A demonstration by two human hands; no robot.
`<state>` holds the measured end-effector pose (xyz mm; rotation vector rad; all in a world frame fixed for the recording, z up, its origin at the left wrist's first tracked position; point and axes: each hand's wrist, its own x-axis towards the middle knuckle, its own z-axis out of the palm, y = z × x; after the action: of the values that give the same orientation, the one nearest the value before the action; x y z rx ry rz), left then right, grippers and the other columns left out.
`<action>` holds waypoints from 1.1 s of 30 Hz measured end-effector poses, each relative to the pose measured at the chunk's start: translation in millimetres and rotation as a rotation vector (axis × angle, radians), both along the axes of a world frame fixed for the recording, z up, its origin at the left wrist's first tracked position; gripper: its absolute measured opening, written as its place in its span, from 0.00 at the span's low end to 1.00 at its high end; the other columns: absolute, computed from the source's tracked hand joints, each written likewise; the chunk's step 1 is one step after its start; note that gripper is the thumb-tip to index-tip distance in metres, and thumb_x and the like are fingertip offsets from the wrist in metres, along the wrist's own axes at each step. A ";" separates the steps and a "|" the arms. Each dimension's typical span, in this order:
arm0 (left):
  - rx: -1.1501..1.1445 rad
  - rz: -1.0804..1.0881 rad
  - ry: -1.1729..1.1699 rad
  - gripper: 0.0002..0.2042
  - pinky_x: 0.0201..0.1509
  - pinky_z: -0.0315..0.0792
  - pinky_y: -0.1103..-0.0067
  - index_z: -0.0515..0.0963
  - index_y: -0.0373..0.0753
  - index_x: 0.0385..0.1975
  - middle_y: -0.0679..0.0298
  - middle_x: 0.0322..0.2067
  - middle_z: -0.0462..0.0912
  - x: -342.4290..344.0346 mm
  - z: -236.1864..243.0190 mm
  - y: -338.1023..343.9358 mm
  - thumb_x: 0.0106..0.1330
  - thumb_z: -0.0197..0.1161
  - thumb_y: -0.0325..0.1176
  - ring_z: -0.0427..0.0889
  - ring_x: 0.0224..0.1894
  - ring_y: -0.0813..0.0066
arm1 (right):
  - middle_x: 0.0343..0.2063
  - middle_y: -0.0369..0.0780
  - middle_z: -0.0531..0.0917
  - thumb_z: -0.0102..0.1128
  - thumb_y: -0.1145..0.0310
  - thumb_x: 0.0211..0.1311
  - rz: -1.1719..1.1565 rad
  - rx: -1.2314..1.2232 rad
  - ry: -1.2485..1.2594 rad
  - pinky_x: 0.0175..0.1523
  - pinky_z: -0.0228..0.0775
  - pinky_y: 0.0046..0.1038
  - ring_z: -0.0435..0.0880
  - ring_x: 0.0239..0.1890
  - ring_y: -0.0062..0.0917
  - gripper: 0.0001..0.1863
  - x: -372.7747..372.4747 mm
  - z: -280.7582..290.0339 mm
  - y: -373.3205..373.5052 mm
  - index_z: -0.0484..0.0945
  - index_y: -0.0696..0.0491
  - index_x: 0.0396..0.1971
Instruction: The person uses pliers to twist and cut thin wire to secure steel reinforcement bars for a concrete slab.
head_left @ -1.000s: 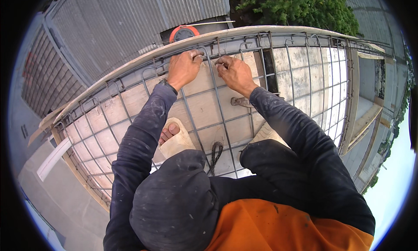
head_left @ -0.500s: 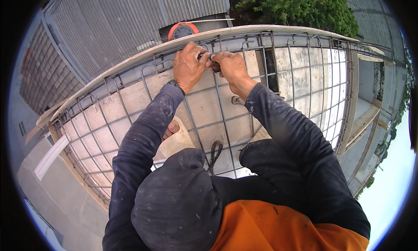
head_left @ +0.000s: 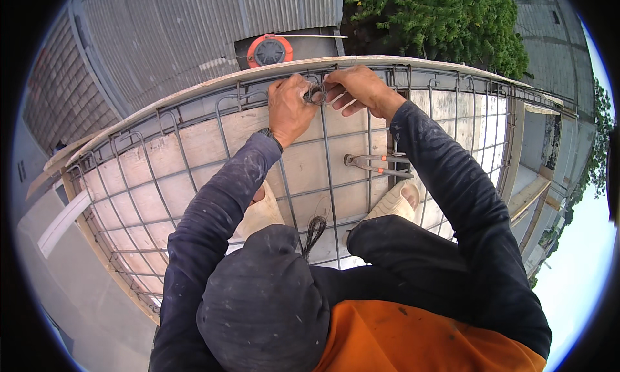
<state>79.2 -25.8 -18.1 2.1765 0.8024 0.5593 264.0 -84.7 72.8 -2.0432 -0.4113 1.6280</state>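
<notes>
Along the rebar grid's (head_left: pixel 327 154) far edge, the left hand (head_left: pixel 290 107) pinches dark wire (head_left: pixel 314 95); the right hand (head_left: pixel 365 91), fingers loosely spread, adjoins it, any hold unclear. Nearer lie pincers (head_left: pixel 354 160), right foot (head_left: pixel 392 203) and wire bundle (head_left: pixel 315 232); a board (head_left: pixel 271 68) rims that edge.

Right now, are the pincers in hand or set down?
Set down: the pincers lie free, apart from the left hand and right hand.

corrugated metal sheeting (head_left: pixel 168 42) beside green tree foliage (head_left: pixel 445 23)
a round orange-and-grey object (head_left: pixel 270 51) sits near the sheeting's lower edge; pale sky (head_left: pixel 584 262) at right.
</notes>
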 end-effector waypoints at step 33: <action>0.109 -0.564 0.341 0.06 0.47 0.78 0.54 0.84 0.34 0.34 0.49 0.36 0.87 35.9 54.5 53.8 0.65 0.62 0.29 0.86 0.41 0.43 | 0.25 0.40 0.87 0.58 0.67 0.69 -0.550 0.141 0.178 0.27 0.76 0.25 0.86 0.26 0.20 0.12 -66.0 -14.2 -37.3 0.84 0.60 0.35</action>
<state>115.1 28.0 36.4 2.4917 0.2922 -0.0569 198.0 -122.0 58.5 -1.6908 0.0953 1.3749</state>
